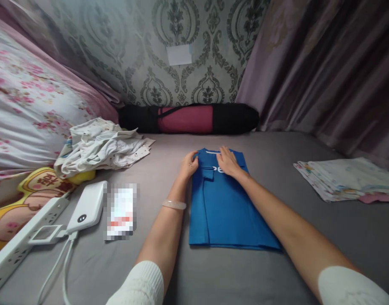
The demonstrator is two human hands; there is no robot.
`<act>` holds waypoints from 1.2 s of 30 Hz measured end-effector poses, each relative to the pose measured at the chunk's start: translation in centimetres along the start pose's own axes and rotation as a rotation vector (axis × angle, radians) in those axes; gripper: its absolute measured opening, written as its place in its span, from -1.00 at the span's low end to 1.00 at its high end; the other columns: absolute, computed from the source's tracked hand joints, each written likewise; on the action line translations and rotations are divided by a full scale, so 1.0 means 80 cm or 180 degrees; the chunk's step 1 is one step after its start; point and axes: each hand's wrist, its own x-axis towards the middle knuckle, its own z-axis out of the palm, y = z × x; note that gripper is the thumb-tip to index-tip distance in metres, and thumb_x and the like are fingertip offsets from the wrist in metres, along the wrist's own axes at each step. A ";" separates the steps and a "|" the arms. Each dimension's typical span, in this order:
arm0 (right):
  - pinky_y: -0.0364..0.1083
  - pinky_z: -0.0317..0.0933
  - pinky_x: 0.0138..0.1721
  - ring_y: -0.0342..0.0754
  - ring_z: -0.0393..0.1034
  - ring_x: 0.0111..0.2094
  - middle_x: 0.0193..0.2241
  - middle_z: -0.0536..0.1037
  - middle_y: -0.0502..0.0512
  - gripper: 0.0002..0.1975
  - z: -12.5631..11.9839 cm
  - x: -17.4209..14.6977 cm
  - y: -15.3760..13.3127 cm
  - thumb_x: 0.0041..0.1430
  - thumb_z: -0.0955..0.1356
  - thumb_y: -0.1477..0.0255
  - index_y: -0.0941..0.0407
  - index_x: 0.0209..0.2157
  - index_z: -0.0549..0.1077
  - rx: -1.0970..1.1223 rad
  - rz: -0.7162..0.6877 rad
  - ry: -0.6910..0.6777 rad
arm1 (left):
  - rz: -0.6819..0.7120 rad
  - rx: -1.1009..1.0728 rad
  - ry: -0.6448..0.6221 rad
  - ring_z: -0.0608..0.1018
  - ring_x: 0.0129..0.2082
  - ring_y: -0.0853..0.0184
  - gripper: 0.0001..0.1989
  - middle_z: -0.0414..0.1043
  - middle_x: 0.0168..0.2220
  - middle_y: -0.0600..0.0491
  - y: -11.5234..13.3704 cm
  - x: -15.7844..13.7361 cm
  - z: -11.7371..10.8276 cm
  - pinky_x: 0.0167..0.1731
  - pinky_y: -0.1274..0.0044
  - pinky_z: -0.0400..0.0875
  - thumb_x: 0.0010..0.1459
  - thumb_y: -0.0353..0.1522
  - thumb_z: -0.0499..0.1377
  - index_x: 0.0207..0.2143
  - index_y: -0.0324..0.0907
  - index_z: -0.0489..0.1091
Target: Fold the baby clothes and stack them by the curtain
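Note:
A blue T-shirt [229,207] with white lettering and a white strip at its collar lies on the bed, its left side and sleeve folded inward over the body. My left hand [190,164] is at the shirt's upper left edge, fingers curled around the fabric there. Near the collar, my right hand [226,162] rests flat on the shirt with its fingers stretched out, partly covering the lettering. A pale bangle [174,205] circles my left wrist.
The grey bed sheet [162,271] bears crumpled white clothes [101,146], folded cloths [347,178], a white power bank [88,205] with cables, a power strip [26,237], a blurred-out packet [120,212] and a yellow plush [35,190]. Along the wall lies a black and maroon bag [186,119].

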 end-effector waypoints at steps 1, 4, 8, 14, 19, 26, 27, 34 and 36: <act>0.14 -0.19 0.30 0.12 -0.12 0.34 0.32 0.06 0.34 -0.40 -0.005 -0.004 0.017 0.35 -0.01 0.28 0.32 0.28 0.10 -0.0098 0.0122 0.0022 | 0.0085 0.0083 -0.0196 0.46 0.08 0.24 -0.62 0.46 0.05 -0.08 0.006 -0.001 0.004 0.17 0.37 0.24 0.22 -0.43 -0.02 0.05 -0.22 0.40; 0.14 -0.19 0.30 0.14 -0.12 0.34 0.32 0.05 0.35 -0.37 -0.010 -0.015 0.053 0.35 -0.01 0.26 0.35 0.29 0.08 -0.0353 0.0342 -0.0094 | 0.0320 0.0494 -0.0762 0.36 0.18 0.23 -0.60 0.38 0.14 -0.06 0.025 -0.006 0.013 0.26 0.28 0.08 0.27 -0.41 -0.06 0.11 -0.20 0.33; 0.12 -0.25 0.31 0.15 -0.18 0.35 0.34 -0.02 0.35 -0.31 -0.002 -0.022 0.060 0.35 -0.02 0.20 0.40 0.31 0.02 -0.0514 0.0424 -0.0358 | 0.0397 0.1213 -0.1108 0.10 0.33 0.12 -0.49 0.15 0.28 -0.16 0.040 -0.020 0.024 0.30 0.21 -0.10 0.33 -0.22 -0.12 0.20 -0.31 0.20; 0.11 -0.30 0.31 0.15 -0.20 0.35 0.33 -0.01 0.34 -0.29 0.011 -0.027 0.049 0.35 -0.01 0.16 0.41 0.30 0.02 -0.0716 0.0487 -0.0374 | 0.0349 0.1867 -0.1301 -0.05 0.37 0.06 -0.26 -0.10 0.36 -0.26 0.042 -0.033 0.035 0.31 0.24 -0.14 0.31 -0.04 -0.23 0.30 -0.45 0.01; 0.12 -0.30 0.31 0.16 -0.20 0.35 0.33 -0.01 0.36 -0.28 0.006 -0.029 0.047 0.35 -0.01 0.15 0.42 0.31 0.01 -0.0768 0.0449 -0.0438 | 0.0315 0.2098 -0.1422 -0.06 0.37 0.06 -0.26 -0.12 0.36 -0.23 0.045 -0.035 0.036 0.31 0.23 -0.16 0.31 -0.04 -0.26 0.32 -0.43 -0.03; 0.21 -0.29 0.26 0.21 0.11 0.22 0.15 0.33 0.46 -0.35 -0.011 -0.008 0.044 0.35 0.00 0.16 0.36 0.11 0.34 -0.0829 0.0296 -0.0177 | 0.0596 0.2276 -0.0963 0.34 0.16 0.04 -0.39 0.37 0.10 -0.23 0.056 -0.006 0.031 0.24 0.14 -0.02 0.32 -0.05 -0.20 0.01 -0.30 0.40; 0.19 -0.28 0.26 0.20 0.08 0.24 0.17 0.30 0.44 -0.36 -0.011 -0.004 0.045 0.36 0.00 0.17 0.36 0.13 0.32 -0.0811 0.0274 -0.0095 | 0.0578 0.2289 -0.0842 0.35 0.16 0.06 -0.40 0.39 0.08 -0.22 0.056 0.001 0.033 0.24 0.17 -0.01 0.33 -0.07 -0.22 -0.02 -0.30 0.42; 0.11 -0.27 0.29 0.14 -0.12 0.33 0.31 0.06 0.37 -0.29 0.015 0.005 0.056 0.35 0.01 0.14 0.40 0.29 0.06 -0.0738 0.0321 -0.0205 | 0.0273 0.2242 -0.0944 0.05 0.34 0.07 -0.29 -0.02 0.34 -0.26 0.031 0.023 0.062 0.29 0.27 -0.09 0.33 -0.06 -0.21 0.28 -0.45 0.06; 0.11 -0.27 0.30 0.14 -0.11 0.33 0.31 0.07 0.36 -0.29 0.020 0.004 0.057 0.35 0.01 0.14 0.40 0.29 0.07 -0.0740 0.0275 -0.0109 | 0.0291 0.2246 -0.0908 0.05 0.34 0.08 -0.29 -0.03 0.34 -0.26 0.025 0.021 0.068 0.30 0.27 -0.10 0.33 -0.06 -0.22 0.29 -0.46 0.04</act>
